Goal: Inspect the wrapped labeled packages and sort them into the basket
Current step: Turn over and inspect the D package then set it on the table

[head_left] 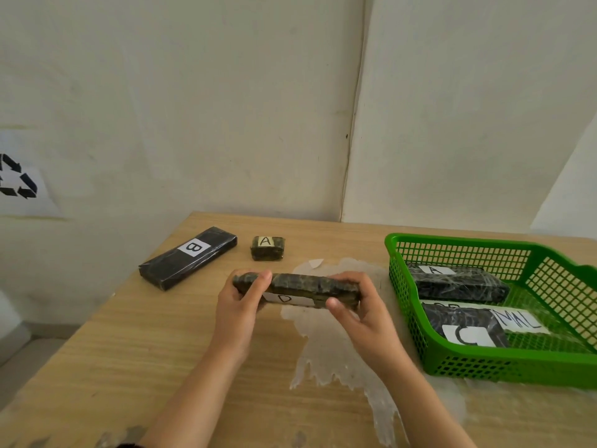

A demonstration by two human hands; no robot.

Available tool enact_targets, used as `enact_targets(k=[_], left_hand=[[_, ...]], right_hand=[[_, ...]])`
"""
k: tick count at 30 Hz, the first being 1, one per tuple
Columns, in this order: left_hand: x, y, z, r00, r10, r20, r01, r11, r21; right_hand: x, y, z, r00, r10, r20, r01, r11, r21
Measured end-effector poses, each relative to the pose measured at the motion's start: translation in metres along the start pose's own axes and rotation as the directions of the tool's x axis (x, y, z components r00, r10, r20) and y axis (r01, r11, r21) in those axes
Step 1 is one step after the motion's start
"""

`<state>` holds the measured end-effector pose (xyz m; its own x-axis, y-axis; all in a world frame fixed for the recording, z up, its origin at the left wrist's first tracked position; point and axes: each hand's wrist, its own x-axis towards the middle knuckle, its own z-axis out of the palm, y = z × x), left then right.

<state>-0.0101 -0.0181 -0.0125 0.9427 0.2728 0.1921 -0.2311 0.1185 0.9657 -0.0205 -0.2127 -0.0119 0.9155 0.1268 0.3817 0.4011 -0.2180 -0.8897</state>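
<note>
A dark wrapped package with a white label D [298, 287] is held above the table's middle, tilted with its label toward me. My left hand [240, 302] grips its left end and my right hand [358, 305] grips its right end. A long black package labelled B [187, 257] lies flat at the back left. Beside it to the right sits a small dark package labelled A [268, 248]. The green plastic basket [478, 367] at the right holds a package labelled A [455, 282] at the back and one labelled C [468, 324] in front.
The wooden table [145, 344] has a pale worn patch [326, 347] under and in front of my hands. A white paper strip with handwriting [520, 320] lies in the basket. Walls stand close behind the table; a recycling sign [19, 179] hangs at the left.
</note>
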Motion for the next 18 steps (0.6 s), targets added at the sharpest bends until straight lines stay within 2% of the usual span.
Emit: enact_targets(k=[2, 5, 9, 13, 16, 18], left_hand=[[-0.003, 0.000, 0.001, 0.992, 0.125, -0.032, -0.124, 0.991, 0.043], [-0.006, 0.000, 0.001, 0.972, 0.232, -0.037, -0.231, 0.972, 0.033], [-0.008, -0.002, 0.001, 0.963, 0.267, 0.021, -0.267, 0.964, -0.005], [-0.015, 0.000, 0.011, 0.950, 0.312, -0.006, -0.312, 0.947, -0.071], [-0.011, 0.000, 0.009, 0.941, 0.333, -0.065, -0.338, 0.937, -0.090], [-0.007, -0.001, 0.006, 0.962, 0.262, -0.076, -0.272, 0.944, -0.188]], right_hand=[[-0.003, 0.001, 0.005, 0.998, 0.054, 0.045, -0.055, 0.998, 0.012], [0.001, 0.001, 0.008, 0.992, 0.123, -0.023, -0.121, 0.990, 0.077], [0.003, 0.004, 0.004, 0.989, 0.103, -0.107, -0.088, 0.987, 0.131], [0.000, 0.003, 0.004, 0.991, 0.044, -0.126, -0.026, 0.989, 0.144], [-0.003, 0.002, 0.004, 0.998, 0.039, -0.045, -0.031, 0.985, 0.170], [-0.003, 0.005, 0.003, 0.999, 0.025, 0.032, -0.031, 0.981, 0.193]])
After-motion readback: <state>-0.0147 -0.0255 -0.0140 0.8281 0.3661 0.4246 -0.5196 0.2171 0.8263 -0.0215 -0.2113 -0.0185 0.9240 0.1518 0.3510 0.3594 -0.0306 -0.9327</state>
